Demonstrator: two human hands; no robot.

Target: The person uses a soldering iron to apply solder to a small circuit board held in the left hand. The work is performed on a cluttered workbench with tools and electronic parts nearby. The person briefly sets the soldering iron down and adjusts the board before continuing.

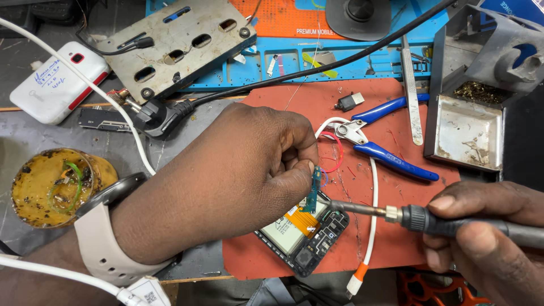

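While the left hand [249, 170] pinches a small green circuit strip [313, 190] between thumb and fingertips, holding it upright, the strip's lower end meets an opened phone [303, 235] lying on a red mat [294, 102]. An orange ribbon cable [303, 220] crosses the phone's exposed inside. From the right, the right hand [487, 238] closes its fingers around the dark handle of a soldering iron [430, 220], whose metal tip reaches the phone just beside the strip's base. Blue-handled cutters [379, 150] lie on the mat above the iron, with a white cable [372, 221] running down beside them. Near the left wrist sits a round tin of yellow flux [54, 187].
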